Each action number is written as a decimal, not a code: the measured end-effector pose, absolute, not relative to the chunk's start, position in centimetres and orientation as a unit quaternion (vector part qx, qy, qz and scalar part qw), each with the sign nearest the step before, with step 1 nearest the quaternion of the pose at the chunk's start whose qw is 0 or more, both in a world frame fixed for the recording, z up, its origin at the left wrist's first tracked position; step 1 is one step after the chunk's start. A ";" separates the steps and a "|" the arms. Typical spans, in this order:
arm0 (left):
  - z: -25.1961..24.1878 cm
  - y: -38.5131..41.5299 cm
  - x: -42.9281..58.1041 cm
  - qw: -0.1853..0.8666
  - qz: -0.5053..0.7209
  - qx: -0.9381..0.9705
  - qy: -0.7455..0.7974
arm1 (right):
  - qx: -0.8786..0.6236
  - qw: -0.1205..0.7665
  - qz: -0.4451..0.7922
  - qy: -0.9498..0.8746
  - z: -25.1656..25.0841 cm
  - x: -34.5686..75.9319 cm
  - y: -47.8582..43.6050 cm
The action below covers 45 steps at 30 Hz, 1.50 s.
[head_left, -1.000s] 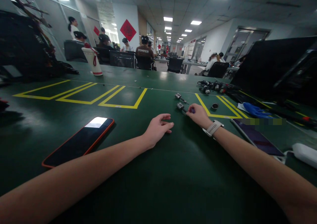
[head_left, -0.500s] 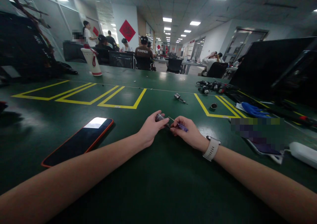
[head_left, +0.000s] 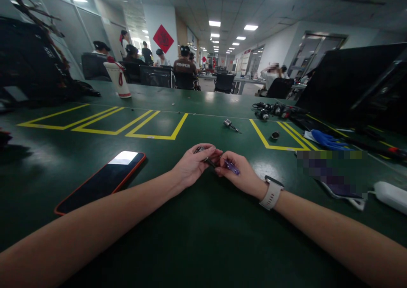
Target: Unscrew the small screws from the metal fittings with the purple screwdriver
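My left hand [head_left: 197, 164] is closed around a small grey metal part [head_left: 199, 149], cylindrical at one end with a thin dark rod [head_left: 210, 162] pointing toward my right hand. Part of it is hidden by my fingers. My right hand [head_left: 235, 169] grips a small screwdriver with a translucent purple handle [head_left: 232, 167]; its tip is hidden between the two hands. The fingertips of both hands meet just above the green tabletop. Beyond them lies another metal part with a thin shaft [head_left: 231, 125], and to its right a small round metal cup [head_left: 275, 135].
A phone in an orange case [head_left: 101, 182] lies left of my left forearm. Yellow tape outlines [head_left: 149, 137] mark the green table [head_left: 203, 237]. A white cup [head_left: 119, 79] stands at the back. Black cabled parts [head_left: 270, 111], a blue glove [head_left: 329, 139] and a white device [head_left: 391, 198] are at right.
My left hand has turned so its palm faces up more, and the metal part has rotated in it. The screwdriver's thin shaft, visible before, is now hidden by the fingers.
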<state>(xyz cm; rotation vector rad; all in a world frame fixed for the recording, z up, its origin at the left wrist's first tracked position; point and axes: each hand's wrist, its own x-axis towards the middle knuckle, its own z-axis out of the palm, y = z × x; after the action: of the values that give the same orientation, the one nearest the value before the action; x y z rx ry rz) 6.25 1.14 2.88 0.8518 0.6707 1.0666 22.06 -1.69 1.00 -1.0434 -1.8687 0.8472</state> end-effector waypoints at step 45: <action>2.2 1.3 5.1 0.261 0.345 0.845 0.315 | -0.402 0.561 0.493 -0.530 2.9 20.9 -4.7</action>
<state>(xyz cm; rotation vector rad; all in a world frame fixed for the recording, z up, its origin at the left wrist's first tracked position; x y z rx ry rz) 5.11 1.27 2.17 2.2874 0.8531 0.9336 20.94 -4.72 2.93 -0.9473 -1.2495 1.1611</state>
